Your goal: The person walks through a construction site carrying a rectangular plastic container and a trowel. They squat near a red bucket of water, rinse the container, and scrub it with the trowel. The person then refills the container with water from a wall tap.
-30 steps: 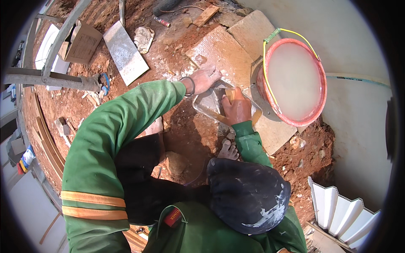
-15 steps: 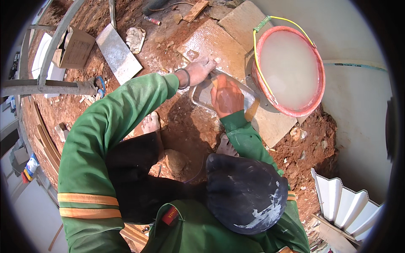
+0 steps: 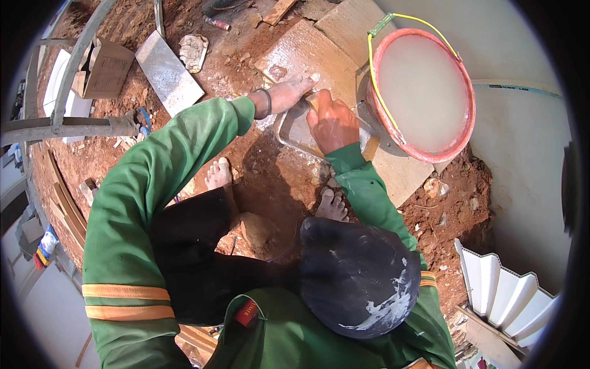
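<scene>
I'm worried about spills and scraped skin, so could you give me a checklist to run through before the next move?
1. Yellowish piece held in the right hand: ok, though how firmly doesn't show.
2. Left hand steadying the tray: cannot tell; it is at the far-left corner, contact hidden.
3. Cloudy liquid contained: ok, inside the red bucket.
4. Hands gloved: not ok, both bare.
5. Left foot and right foot clear of the tray: ok, both apart from it.
6. Feet covered: not ok, both bare.
</scene>
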### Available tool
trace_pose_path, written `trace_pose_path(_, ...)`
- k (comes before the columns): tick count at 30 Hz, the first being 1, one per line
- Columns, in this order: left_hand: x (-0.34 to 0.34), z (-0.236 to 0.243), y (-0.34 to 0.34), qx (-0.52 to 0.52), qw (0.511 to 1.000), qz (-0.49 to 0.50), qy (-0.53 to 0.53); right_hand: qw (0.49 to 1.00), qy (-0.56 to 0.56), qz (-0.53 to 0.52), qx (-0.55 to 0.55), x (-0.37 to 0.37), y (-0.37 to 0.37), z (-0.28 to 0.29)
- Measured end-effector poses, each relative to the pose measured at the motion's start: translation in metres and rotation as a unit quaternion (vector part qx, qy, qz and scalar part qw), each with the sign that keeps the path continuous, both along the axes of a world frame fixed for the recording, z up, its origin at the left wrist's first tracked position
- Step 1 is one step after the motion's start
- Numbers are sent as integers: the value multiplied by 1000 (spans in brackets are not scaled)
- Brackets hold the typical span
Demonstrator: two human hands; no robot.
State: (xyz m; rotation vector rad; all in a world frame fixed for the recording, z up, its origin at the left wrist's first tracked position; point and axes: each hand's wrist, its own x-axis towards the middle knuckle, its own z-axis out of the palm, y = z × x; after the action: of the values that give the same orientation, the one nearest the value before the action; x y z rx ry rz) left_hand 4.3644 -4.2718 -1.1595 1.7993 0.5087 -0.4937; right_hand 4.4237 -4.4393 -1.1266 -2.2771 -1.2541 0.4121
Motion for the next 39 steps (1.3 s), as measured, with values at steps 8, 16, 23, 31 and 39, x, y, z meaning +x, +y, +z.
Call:
trace_pose_path(8, 4, 14, 1, -42, 998, 38, 24, 1000, 0, -11, -23, 5, 4, 3)
trace_pose_path(16, -5, -8, 4, -27, 998, 21, -55, 997, -47, -60, -20, 12, -27, -17)
trace_pose_path(23, 2, 11, -9, -46, 996, 65, 36, 992, -58, -32, 105, 8, -42, 1)
trace_pose_path(31, -16, -20, 3, -18, 1000, 18, -12, 980, -25, 26, 198, 25, -51, -6)
trace_pose_path(39, -15, -13, 13, 79, 992, -93, -41, 974, 55, -32, 219, 27, -64, -27)
